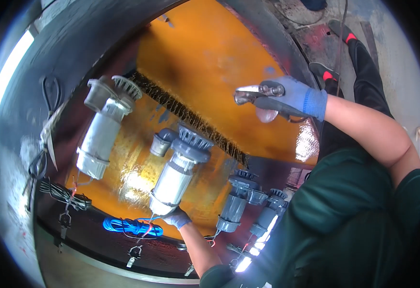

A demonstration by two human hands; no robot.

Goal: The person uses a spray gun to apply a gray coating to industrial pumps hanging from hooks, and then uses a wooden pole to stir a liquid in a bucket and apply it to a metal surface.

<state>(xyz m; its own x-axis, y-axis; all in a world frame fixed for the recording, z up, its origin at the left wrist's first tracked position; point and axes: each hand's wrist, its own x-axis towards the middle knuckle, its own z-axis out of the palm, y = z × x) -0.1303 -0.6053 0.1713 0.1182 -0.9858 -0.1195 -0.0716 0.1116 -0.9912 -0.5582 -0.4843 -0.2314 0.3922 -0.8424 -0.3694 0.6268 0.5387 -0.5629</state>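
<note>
My right hand [292, 97], in a blue-grey glove, is closed round a metal spray gun [260, 91] in front of the orange panel. A pale, translucent rounded part [266, 114] shows under the gun. To the lower left, my gloved left hand [177, 218] grips the lower end of a silver-grey submersible pump [172, 178]; some of its fingers are hidden. This pump is tilted, with its dark grey slotted end up. A coil of blue cable [132, 226] hangs beside my left hand, near the pump's lower end.
Another silver pump [102, 134] hangs on the left, and two darker pumps [233, 204] [267, 216] on the right. Metal clips [134, 254] line the lower rim. Behind stands an orange booth wall [200, 57] with a dark bristly strip [186, 115]. A hose [342, 43] runs near my feet.
</note>
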